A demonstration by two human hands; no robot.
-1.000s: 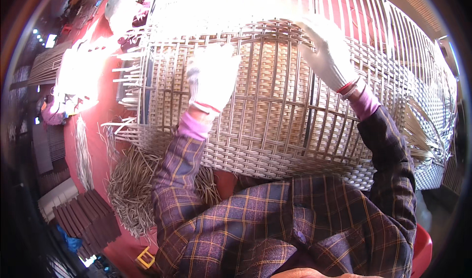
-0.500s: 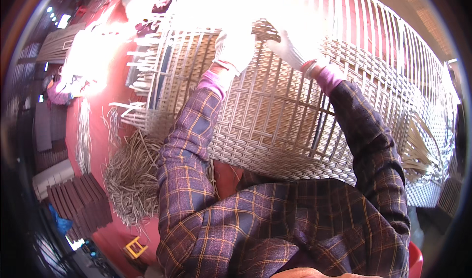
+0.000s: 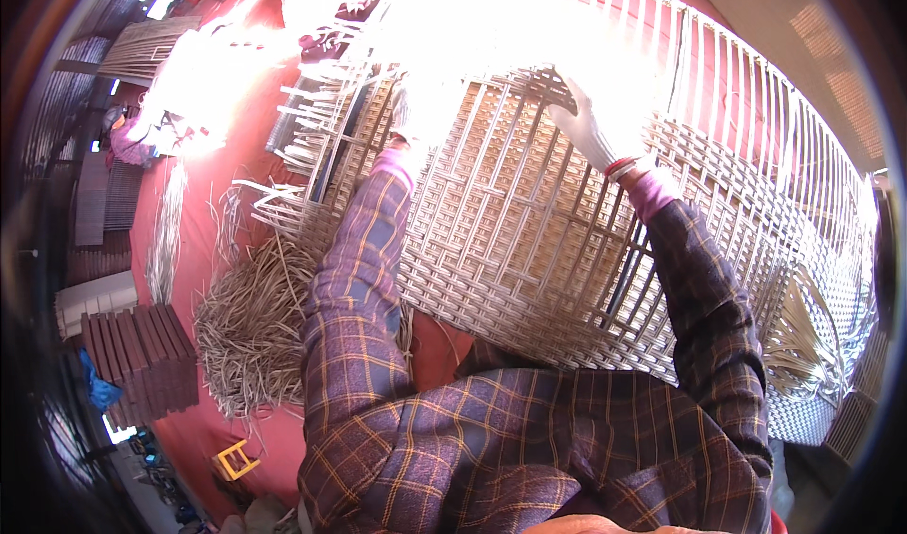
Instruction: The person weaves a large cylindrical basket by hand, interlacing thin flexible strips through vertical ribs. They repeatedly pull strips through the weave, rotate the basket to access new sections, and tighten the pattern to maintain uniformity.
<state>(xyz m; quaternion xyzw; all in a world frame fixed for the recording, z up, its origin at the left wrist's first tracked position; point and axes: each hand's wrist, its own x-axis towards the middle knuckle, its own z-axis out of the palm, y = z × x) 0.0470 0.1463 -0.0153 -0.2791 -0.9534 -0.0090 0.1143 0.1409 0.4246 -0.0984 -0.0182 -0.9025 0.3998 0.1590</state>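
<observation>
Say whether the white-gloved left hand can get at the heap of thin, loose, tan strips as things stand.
Probably yes: the heap lies beside the purple plaid left sleeve, its outer side uncovered, though the left hand would have to draw back from the tan woven panel.

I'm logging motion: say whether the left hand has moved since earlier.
Yes, the left hand moved left, closer to the dark bar in the woven panel.

Over the woven panel (image 3: 491,250), room lies between left hand (image 3: 412,109) and right hand (image 3: 588,129). Strip ends (image 3: 304,123) jut from the panel's left edge; a strip heap (image 3: 253,335) crowds the left sleeve (image 3: 357,288); glare hides the far side.
</observation>
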